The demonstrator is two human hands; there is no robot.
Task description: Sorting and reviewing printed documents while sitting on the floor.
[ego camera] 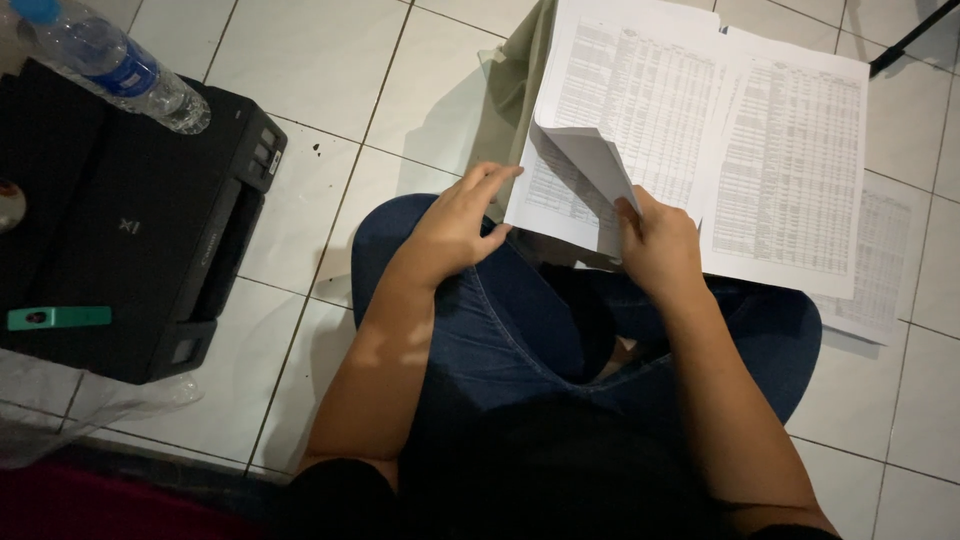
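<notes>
Printed sheets [640,110], stacked on far floor. Right hand [660,245] pinches the folded top sheet [590,160], lifting it for leafing; left hand [455,225], open-fingered, steadies the stack's left edge. Black printer [130,230] sits left.

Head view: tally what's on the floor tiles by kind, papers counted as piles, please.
Paper piles: 3, the left one under both hands, left hand and right hand, a middle one, a far-right one
Printer: 1
Water bottle: 1
Green cutter: 1
Total: 6
</notes>
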